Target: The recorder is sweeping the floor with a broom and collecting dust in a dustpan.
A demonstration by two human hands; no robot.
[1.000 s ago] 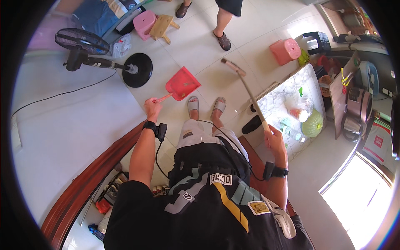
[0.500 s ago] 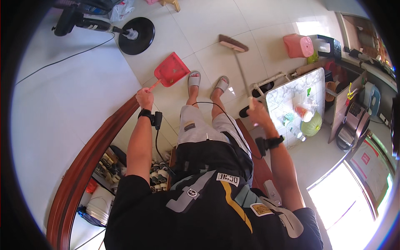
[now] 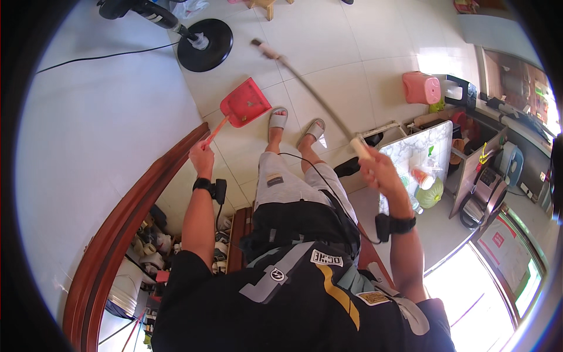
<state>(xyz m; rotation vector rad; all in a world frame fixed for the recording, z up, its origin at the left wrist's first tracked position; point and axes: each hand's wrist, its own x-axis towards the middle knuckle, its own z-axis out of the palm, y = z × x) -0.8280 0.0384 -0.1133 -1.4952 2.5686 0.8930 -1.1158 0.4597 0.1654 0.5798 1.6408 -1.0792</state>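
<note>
Left hand [image 3: 202, 156] grips one red dustpan [image 3: 244, 104], right hand [image 3: 381, 172] one broom [image 3: 312, 89].

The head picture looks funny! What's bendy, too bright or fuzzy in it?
In the head view, the red-brown wooden trim bends like a bow; in the head view, the bright patch at lower right is washed-out white; in the head view, the broom head is smeared, probably from moving.

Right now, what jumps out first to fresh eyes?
The bright red dustpan, just left of the sandals, its handle in the left hand. Then the long broom in the right hand, slanting up-left toward the black fan base. At right, a round green melon on the pale marbled table.
</note>
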